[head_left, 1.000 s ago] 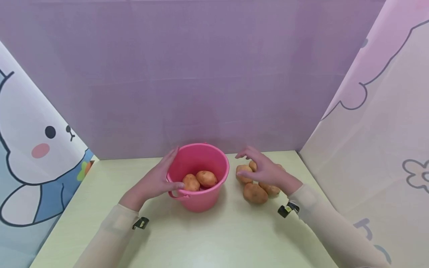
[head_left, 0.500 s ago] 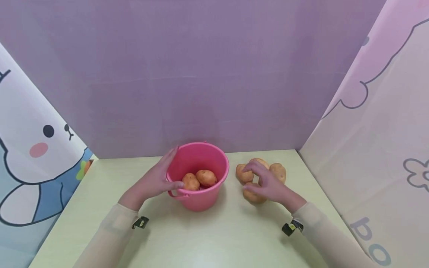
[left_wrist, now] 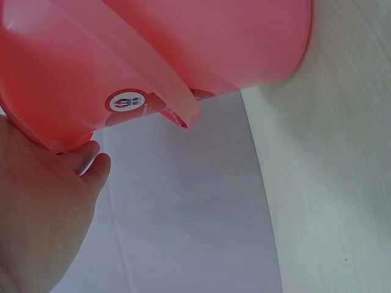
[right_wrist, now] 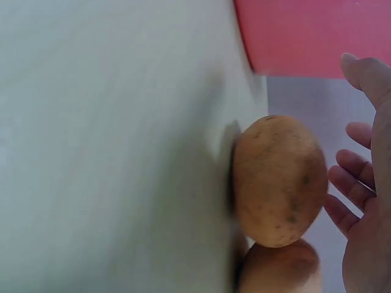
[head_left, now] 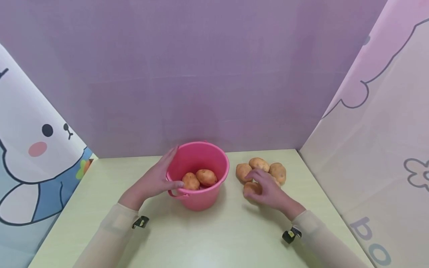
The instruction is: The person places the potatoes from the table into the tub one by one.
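A pink bucket stands on the table with two potatoes showing inside, one potato on the left and another potato beside it. My left hand holds the bucket's left side at the rim, the thumb lying over the front edge. In the left wrist view, its fingertips show at the rim. My right hand hovers around the nearest potato of a group on the right. The right wrist view shows its fingers spread beside that potato, thumb away from it.
Close by on the table lie several more potatoes: a left potato, a back potato and a right potato. A purple backdrop rises behind, and printed panels flank both sides.
My right hand has drawn back toward me and come down over the nearest potato, uncovering the potatoes behind. My left hand stays on the bucket.
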`<control>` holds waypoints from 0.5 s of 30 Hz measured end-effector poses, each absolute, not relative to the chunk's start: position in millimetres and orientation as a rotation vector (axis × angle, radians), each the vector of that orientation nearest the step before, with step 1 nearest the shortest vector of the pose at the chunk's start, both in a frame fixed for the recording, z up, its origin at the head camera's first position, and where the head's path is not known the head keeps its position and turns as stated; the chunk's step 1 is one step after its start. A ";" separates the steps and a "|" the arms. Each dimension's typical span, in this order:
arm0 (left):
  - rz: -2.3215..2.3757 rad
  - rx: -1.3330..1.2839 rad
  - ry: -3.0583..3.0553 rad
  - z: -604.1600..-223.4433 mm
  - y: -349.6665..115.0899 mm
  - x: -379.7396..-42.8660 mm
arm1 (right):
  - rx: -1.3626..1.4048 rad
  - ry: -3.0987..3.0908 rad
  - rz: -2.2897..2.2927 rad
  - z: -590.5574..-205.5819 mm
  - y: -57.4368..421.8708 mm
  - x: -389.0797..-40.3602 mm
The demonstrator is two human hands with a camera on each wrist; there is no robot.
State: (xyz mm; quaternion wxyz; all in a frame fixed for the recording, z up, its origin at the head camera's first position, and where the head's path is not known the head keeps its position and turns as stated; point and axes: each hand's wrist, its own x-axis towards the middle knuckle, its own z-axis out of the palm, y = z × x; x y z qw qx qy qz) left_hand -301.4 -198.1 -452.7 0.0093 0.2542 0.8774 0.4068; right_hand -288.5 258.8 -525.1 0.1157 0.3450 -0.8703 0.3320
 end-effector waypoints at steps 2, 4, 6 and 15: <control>1.270 0.787 2.739 -452.1 -197.8 -301.1 | 1.008 -2.547 0.953 -528.3 259.5 -288.6; 1.269 0.787 2.738 -452.4 -197.7 -301.1 | 0.998 -2.549 0.940 -530.9 260.2 -288.1; 1.270 0.780 2.736 -452.7 -197.7 -301.2 | 0.992 -2.548 0.917 -533.4 260.3 -287.8; 1.274 0.787 2.736 -452.4 -198.2 -301.4 | 0.961 -2.606 0.834 -543.6 259.3 -286.3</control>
